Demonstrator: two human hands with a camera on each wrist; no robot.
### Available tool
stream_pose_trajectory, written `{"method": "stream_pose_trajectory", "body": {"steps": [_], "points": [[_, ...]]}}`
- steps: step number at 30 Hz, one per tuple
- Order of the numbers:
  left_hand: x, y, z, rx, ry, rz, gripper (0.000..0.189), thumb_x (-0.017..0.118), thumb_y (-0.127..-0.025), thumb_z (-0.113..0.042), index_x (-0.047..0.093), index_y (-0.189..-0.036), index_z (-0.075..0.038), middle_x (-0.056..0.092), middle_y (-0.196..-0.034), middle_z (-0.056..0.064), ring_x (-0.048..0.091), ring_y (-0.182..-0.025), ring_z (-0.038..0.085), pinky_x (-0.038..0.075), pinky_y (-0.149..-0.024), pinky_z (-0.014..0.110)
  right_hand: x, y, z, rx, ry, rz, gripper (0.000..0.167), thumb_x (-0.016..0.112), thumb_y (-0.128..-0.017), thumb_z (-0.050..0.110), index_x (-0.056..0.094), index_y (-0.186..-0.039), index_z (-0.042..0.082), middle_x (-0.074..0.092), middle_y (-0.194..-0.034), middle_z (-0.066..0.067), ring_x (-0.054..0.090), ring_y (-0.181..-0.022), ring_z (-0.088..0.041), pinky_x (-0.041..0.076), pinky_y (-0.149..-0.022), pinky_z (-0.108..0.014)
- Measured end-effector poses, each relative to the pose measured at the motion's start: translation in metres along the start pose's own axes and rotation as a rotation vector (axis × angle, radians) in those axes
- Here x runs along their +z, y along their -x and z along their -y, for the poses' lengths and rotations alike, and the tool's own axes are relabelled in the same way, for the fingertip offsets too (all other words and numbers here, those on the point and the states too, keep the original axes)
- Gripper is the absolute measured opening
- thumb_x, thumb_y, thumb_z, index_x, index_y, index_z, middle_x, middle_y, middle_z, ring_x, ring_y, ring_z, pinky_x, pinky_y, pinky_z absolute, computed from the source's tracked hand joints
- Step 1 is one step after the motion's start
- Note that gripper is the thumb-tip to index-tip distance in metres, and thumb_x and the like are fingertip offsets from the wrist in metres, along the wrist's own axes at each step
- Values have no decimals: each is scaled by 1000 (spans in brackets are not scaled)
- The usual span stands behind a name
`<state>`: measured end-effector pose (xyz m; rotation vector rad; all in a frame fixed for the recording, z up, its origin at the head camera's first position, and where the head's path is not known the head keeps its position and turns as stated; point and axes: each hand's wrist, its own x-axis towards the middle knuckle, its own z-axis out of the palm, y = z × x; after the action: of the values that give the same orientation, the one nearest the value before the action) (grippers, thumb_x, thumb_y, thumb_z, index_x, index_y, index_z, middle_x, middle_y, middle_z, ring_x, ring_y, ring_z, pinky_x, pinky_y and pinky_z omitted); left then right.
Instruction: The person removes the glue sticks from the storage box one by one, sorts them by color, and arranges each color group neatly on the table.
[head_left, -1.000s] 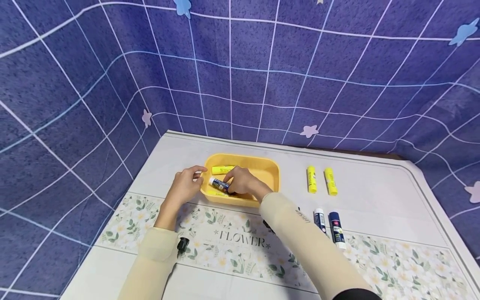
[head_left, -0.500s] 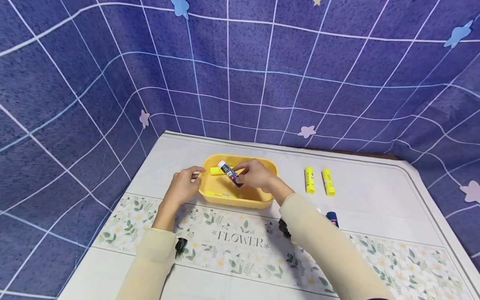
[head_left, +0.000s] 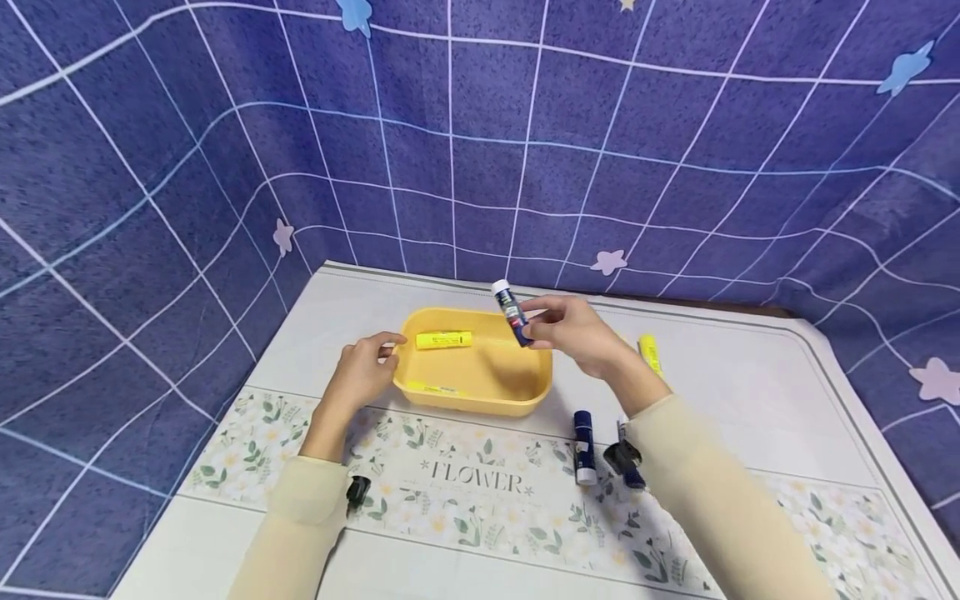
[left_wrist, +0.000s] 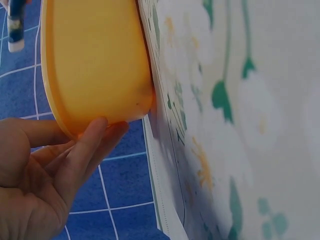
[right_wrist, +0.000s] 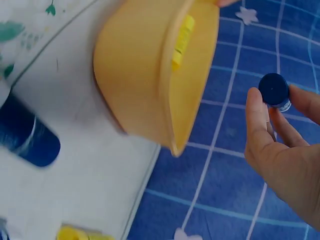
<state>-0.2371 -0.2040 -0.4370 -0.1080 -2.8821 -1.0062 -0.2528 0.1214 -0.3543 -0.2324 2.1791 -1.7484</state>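
Observation:
A dark blue glue stick with one white end is held between the thumb and fingers of my right hand. It tilts in the air above the right end of a yellow plastic basin. My left hand pinches the basin's left end at the rim, as the left wrist view shows with its fingers against the wall. Inside the basin lie two yellow sticks, one yellow stick by the back wall and one yellow stick by the front wall, partly hidden.
Right of the basin, a dark blue glue stick lies on the table. Another dark stick is mostly hidden by my right wrist's black camera. A yellow stick shows behind the right forearm. A blue gridded curtain borders the table's back.
My right hand has lifted the blue glue stick out of the basin and carried it up and to the right. My left hand stays at the basin's left end.

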Motion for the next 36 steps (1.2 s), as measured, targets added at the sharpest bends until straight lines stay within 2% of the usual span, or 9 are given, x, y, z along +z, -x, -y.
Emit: {"method": "stream_pose_trajectory", "body": {"steps": [9, 16, 19, 22, 27, 30, 32, 34, 36], "points": [[-3, 2, 0, 17, -8, -16, 35, 60, -98, -6, 68, -132, -5, 73, -124, 25, 71, -115, 42, 59, -95, 55, -53, 48, -16, -4, -73, -85, 50, 54, -98, -5, 46, -147, -11, 62, -109, -11, 69, -95, -10, 61, -92, -26], [-4, 1, -1, 16, -5, -6, 36, 59, -99, -5, 67, -133, -4, 72, -127, 25, 71, -117, 42, 58, -96, 55, -89, 90, -43, 3, -150, -133, 51, 58, -100, -1, 40, -147, -12, 61, -111, -5, 68, -96, -9, 60, -94, -26], [-2, 0, -1, 12, -3, -2, 36, 58, -99, -5, 66, -134, -4, 71, -127, 25, 71, -117, 42, 58, -97, 54, -101, 106, -58, -6, -223, -147, 43, 58, -99, -3, 47, -140, -8, 63, -108, -3, 69, -95, -10, 61, -93, -27], [-2, 0, 0, 7, -2, -5, 36, 58, -99, -5, 66, -134, -5, 71, -127, 25, 70, -117, 42, 58, -97, 55, -113, 120, -72, -14, -265, -147, 32, 58, -100, -4, 55, -131, 2, 67, -105, -2, 70, -96, -10, 61, -92, -27], [-2, 0, 0, 3, 5, 2, 36, 58, -100, -6, 66, -135, -5, 71, -127, 25, 70, -117, 42, 59, -96, 54, -131, 145, -97, -25, -294, -116, 30, 56, -101, -5, 63, -124, 13, 68, -107, -2, 71, -99, -12, 62, -91, -29], [-3, 0, 0, 7, 7, 7, 36, 58, -99, -6, 66, -135, -5, 71, -127, 25, 71, -117, 42, 59, -96, 54, -140, 160, -115, 19, -282, -116, 31, 55, -102, -4, 65, -123, 16, 69, -107, -2, 71, -98, -12, 62, -91, -30], [-3, -1, 0, 9, 7, 8, 36, 58, -99, -6, 66, -135, -5, 71, -127, 25, 71, -117, 41, 58, -97, 54, -145, 169, -125, 82, -243, -124, 30, 56, -103, -1, 63, -126, 16, 67, -109, -1, 71, -99, -11, 62, -92, -30], [-3, -1, 1, 14, 6, 8, 36, 59, -99, -6, 66, -135, -5, 72, -127, 25, 71, -117, 41, 58, -97, 55, -148, 177, -134, 158, -191, -130, 33, 57, -104, 3, 57, -136, 8, 65, -111, -1, 71, -101, -11, 61, -94, -31], [-3, -2, 1, 19, 6, 11, 36, 59, -99, -6, 66, -135, -5, 72, -127, 24, 71, -117, 41, 58, -97, 55, -151, 183, -142, 234, -124, -132, 45, 58, -104, 8, 47, -146, -2, 64, -114, 0, 72, -103, -10, 61, -94, -31]]}}
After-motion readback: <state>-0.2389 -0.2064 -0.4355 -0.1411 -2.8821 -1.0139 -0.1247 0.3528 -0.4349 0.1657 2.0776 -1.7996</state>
